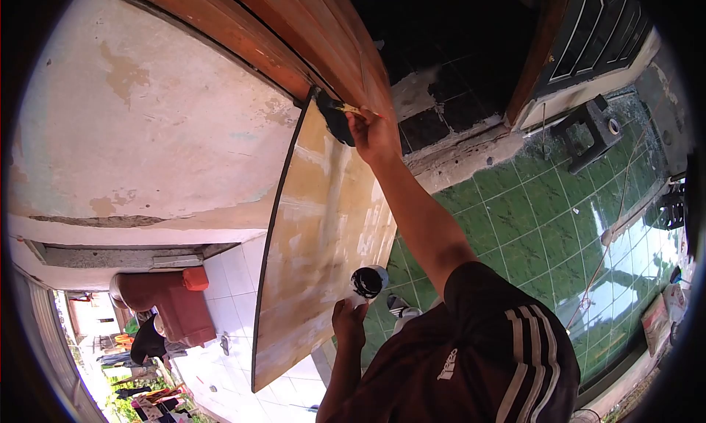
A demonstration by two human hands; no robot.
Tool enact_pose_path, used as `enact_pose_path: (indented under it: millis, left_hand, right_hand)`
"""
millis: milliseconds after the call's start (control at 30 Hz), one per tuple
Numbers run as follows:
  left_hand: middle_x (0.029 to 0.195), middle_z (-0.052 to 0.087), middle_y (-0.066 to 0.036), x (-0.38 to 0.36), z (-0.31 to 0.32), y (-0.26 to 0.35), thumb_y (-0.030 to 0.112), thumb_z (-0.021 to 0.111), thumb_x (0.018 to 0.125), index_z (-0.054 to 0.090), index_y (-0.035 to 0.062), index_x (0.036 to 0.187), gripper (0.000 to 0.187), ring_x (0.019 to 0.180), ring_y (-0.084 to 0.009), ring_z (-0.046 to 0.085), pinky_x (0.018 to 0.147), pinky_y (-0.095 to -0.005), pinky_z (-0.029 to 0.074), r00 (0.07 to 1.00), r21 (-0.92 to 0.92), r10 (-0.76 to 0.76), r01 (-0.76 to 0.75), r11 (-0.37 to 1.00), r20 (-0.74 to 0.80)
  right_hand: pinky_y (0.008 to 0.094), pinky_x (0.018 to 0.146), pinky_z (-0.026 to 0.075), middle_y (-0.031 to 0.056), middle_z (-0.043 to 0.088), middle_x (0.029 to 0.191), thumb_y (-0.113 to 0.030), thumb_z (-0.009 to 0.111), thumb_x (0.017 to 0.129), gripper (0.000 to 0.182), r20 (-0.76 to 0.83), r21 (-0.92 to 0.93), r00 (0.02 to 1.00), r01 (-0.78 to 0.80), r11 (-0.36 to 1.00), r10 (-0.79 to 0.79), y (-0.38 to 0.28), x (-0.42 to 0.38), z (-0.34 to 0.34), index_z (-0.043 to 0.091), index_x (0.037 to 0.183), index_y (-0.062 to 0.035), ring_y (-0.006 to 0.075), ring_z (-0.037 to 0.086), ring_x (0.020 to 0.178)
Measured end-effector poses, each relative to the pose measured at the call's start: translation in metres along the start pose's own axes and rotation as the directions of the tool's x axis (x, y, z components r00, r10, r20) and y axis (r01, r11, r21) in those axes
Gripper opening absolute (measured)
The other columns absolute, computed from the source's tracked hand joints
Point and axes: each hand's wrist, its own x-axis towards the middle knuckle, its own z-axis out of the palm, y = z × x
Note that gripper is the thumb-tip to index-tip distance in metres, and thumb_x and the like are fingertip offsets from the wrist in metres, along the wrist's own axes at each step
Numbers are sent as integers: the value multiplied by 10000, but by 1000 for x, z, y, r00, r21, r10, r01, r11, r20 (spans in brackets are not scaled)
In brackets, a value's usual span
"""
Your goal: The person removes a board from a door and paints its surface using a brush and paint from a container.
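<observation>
My right hand (370, 137) is closed round the handle of a paintbrush (344, 109), with the arm stretched out. Its bristles touch a patch of black paint (336, 123) at the upper end of a wooden panel (312, 224). Most of the panel's face is bare tan with pale, whitish smears, and one long edge is dark. Lower down, my left hand (349, 321) grips a small cup (369, 282) with black paint inside, close to the panel's face. Some of the left fingers are hidden behind the cup.
Beside the panel stand a brown wooden frame (294, 33) and a worn, peeling wall (162, 121). Green floor tiles (515, 210) spread to the right. A dark stool (585, 136) with a tape roll (614, 126) and a thin cord (599, 257) are there. A reddish-brown sofa (173, 305) stands left.
</observation>
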Motion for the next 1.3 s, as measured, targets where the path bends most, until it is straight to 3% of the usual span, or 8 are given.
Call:
enact_pose_path:
  millis: [67, 167, 433, 967, 1033, 1100, 1167, 1300]
  left_hand:
    - [1170, 589, -181, 5, 0, -4, 165, 472, 1037, 469, -31, 1228, 274, 1017, -289, 656, 880, -367, 569, 974, -462, -227, 204, 863, 7]
    - [1152, 589, -186, 3, 2, 3, 164, 476, 1036, 477, -40, 1200, 262, 1025, -291, 652, 885, -361, 565, 966, -521, -258, 222, 824, 3]
    - [1135, 599, -181, 7, 2, 1, 164, 456, 1044, 480, -41, 1200, 259, 1019, -286, 649, 891, -362, 562, 973, -491, -230, 204, 847, 8]
    - [1158, 595, -177, 9, -2, -3, 180, 466, 1045, 483, -47, 1213, 282, 1028, -278, 648, 903, -357, 547, 982, -427, -186, 176, 887, 19]
    - [1152, 596, -176, 4, 1, 10, 180, 465, 1047, 484, -52, 1201, 279, 1026, -273, 648, 903, -352, 545, 999, 64, 19, -21, 998, 31]
    - [1143, 596, -174, 0, 2, 12, 179, 462, 1048, 486, -56, 1188, 275, 1026, -270, 648, 904, -348, 543, 1000, 51, -8, 6, 999, 27]
    - [1131, 597, -170, 7, 3, 5, 177, 458, 1049, 488, -59, 1176, 270, 1027, -268, 647, 904, -344, 541, 968, -464, -248, 231, 855, 25]
    - [1130, 595, -168, 5, 6, 11, 182, 463, 1044, 489, -57, 1170, 272, 1034, -271, 642, 911, -349, 541, 973, -473, -231, 216, 854, 26]
  right_hand:
    - [251, 694, 598, 136, 667, 918, -67, 596, 966, 91, 9, 13, 1000, 17, 1000, -17, -9, 3, -2, 582, 1007, 14, 223, 696, 816]
    - [252, 666, 578, 114, 676, 893, -99, 618, 963, 94, 62, 38, 998, -9, 999, 7, -12, -5, 13, 595, 991, -11, 200, 684, 787]
    - [215, 520, 394, 19, 650, 805, -180, 659, 953, 81, 24, 36, 998, -52, 998, 51, -18, -6, 19, 618, 950, -111, 89, 522, 613]
    - [226, 510, 335, 5, 676, 830, -222, 660, 939, 93, -194, -160, 978, -103, 982, 71, -9, 5, 3, 603, 987, -165, 70, 429, 567]
    - [219, 505, 341, 3, 679, 801, -221, 670, 934, 100, -110, -59, 991, -80, 995, 73, -14, -6, 18, 616, 988, -156, 69, 449, 562]
    - [217, 507, 357, 9, 690, 804, -221, 678, 931, 100, -154, -218, 987, -68, 974, 34, -5, -8, 15, 631, 968, -141, 69, 467, 559]
    - [215, 516, 376, 18, 702, 821, -216, 681, 932, 100, -183, -303, 983, -32, 952, -25, -6, -8, 11, 647, 950, -123, 68, 490, 567]
    - [211, 543, 409, 43, 717, 869, -189, 681, 935, 105, -28, -272, 982, 175, 946, -189, -15, -20, 25, 679, 941, -83, 68, 527, 590]
